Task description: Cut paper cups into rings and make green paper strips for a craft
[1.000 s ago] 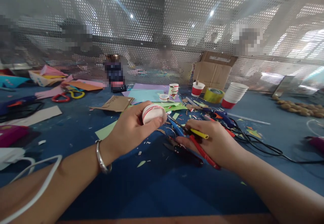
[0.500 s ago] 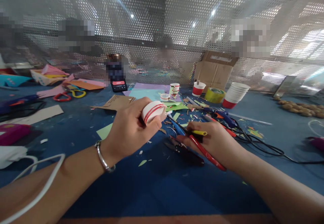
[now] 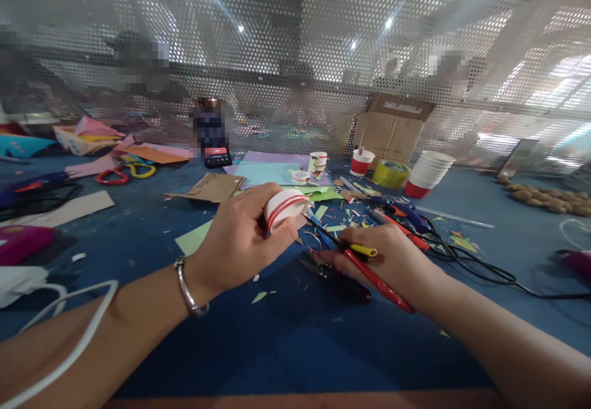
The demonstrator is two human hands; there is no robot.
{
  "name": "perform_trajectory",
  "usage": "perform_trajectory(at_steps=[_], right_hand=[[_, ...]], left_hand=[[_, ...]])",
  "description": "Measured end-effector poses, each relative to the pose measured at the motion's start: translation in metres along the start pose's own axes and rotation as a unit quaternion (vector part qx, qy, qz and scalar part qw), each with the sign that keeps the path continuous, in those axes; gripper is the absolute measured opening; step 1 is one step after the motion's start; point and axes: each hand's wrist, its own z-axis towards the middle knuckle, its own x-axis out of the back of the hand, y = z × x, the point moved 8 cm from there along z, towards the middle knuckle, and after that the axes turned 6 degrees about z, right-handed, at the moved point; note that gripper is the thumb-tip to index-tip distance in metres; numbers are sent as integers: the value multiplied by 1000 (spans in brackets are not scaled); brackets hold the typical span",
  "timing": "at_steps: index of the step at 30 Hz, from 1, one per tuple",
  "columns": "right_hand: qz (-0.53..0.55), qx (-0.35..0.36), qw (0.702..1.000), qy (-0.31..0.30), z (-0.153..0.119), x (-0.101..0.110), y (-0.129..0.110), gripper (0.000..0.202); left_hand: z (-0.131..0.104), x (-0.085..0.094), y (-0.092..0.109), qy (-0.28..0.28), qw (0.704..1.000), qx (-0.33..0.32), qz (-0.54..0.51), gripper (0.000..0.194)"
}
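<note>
My left hand (image 3: pixel 247 227) is closed around a white, curved paper cup piece (image 3: pixel 287 207) with red stripes, held above the table. My right hand (image 3: pixel 385 252) grips a slim tool with a red handle (image 3: pixel 379 284), a yellow part (image 3: pixel 363 249) and a thin dark front end (image 3: pixel 323 227). Its tip points at the cup piece's right edge; whether they touch I cannot tell. Below the right hand lie dark-handled snips (image 3: pixel 344 283), partly covered by the fingers. Something blue, partly hidden, lies behind the tool's front end.
Paper scraps (image 3: pixel 348 215) litter the blue table (image 3: pixel 286 347). Beyond stand a small decorated cup (image 3: pixel 317 164), a red-and-white cup (image 3: pixel 362 161), yellow tape (image 3: pixel 391 174) and stacked cups (image 3: pixel 429 172). A glue gun (image 3: pixel 409 212) trails a black cable. Red-and-yellow scissors (image 3: pixel 113 177) lie left; a phone (image 3: pixel 216 156) stands behind.
My left hand has shifted slightly right and down, with the cup piece tilted a little differently. The tool's front end now appears closer to its edge. My right hand has barely moved.
</note>
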Motion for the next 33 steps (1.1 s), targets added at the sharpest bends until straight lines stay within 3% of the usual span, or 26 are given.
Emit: perform_trajectory(at_steps=[5, 10, 12, 16, 19, 22, 27, 33], right_hand=[[-10, 14, 1000, -26, -1, -2, -5, 33], [-84, 0, 996, -44, -2, -2, -7, 33], [-104, -1, 994, -41, -3, -1, -6, 32], [-151, 10, 988, -19, -3, 2, -5, 36], [-183, 23, 983, -2, -2, 3, -5, 38], [-219, 31, 975, 8, -1, 3, -3, 39], [-254, 35, 966, 24, 0, 4, -4, 38], [-276, 31, 960, 23, -1, 6, -5, 31]], left_hand=[[-2, -1, -6, -15, 998, 48, -23, 13], [0, -8, -15, -31, 983, 125, -130, 8], [-1, -14, -23, -33, 963, 181, -196, 7], [-13, -34, -39, -72, 894, 311, -315, 14], [-18, -43, -45, -102, 867, 347, -342, 19], [-17, -44, -47, -130, 884, 321, -314, 20], [-9, -33, -40, -132, 958, 201, -154, 16], [-5, -24, -30, -104, 981, 152, -68, 20]])
